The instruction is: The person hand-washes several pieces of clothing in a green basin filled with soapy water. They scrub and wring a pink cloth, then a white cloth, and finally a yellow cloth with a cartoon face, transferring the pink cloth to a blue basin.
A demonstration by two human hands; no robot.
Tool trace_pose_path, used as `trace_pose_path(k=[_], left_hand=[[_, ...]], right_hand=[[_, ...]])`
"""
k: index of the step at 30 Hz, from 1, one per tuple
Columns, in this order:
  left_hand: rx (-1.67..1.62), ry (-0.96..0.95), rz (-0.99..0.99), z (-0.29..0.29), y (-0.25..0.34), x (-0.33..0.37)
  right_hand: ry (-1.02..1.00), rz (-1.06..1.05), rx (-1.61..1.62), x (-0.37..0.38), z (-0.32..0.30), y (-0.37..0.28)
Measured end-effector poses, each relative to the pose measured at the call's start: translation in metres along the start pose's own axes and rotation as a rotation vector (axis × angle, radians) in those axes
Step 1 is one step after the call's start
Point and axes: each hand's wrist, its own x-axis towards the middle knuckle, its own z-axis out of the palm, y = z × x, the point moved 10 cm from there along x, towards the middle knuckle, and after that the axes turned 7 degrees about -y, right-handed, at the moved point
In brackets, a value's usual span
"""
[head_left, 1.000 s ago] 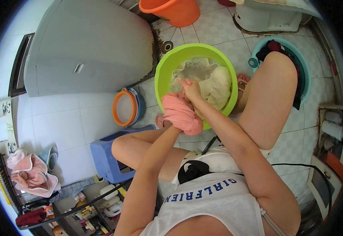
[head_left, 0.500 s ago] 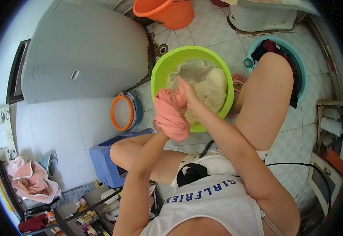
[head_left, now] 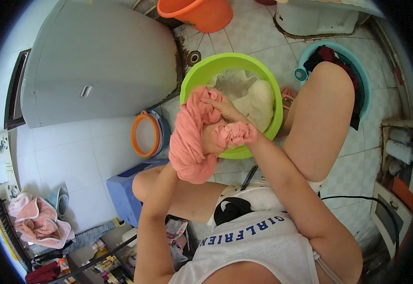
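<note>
A twisted pink cloth [head_left: 186, 142] is bunched between my hands, above the near left part of a lime-green basin [head_left: 277, 106]. My left hand [head_left: 209, 138] is closed round it, largely covered by its folds, and a crumpled end sticks out to the right across my right wrist. My right hand [head_left: 225, 110] grips the upper part, its fingers laid over the roll. In the basin, cloudy water [head_left: 227, 85] surrounds a soaked cream-coloured cloth [head_left: 259, 102].
At the right, a teal tub [head_left: 366, 102] holds dark clothes beside my knee. An orange bucket [head_left: 201, 16] stands at the back. Small basins with an orange rim [head_left: 135, 137] lean on the left wall, near a blue plastic stool [head_left: 121, 194]. A grey appliance [head_left: 107, 61] fills the upper left.
The pink cloth has come nearer and to the left, spreading into a larger twisted roll. Its loose end now shows over my right wrist. My right hand has shifted onto the roll's upper part.
</note>
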Motion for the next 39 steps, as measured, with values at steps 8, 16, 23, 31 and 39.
trace_pose_path(k=[8, 16, 23, 31, 39], left_hand=[[0.182, -0.141, -0.033, 0.021, -0.022, 0.042], [0.365, -0.14, 0.064, 0.007, -0.007, 0.1], [0.432, -0.125, 0.299, 0.005, 0.068, 0.161], [0.3, -0.143, 0.838, 0.128, 0.224, 0.218], [0.44, -0.669, 0.568, 0.312, 0.165, 0.22]], right_hand=[[0.356, 0.222, -0.707, -0.026, -0.042, -0.026], [0.727, 0.121, -0.833, -0.046, -0.085, -0.083], [0.993, -0.205, -0.385, -0.08, -0.133, -0.14], [0.939, -0.966, -0.163, -0.145, -0.114, -0.254], [1.437, -0.583, 0.121, -0.221, -0.226, -0.187]])
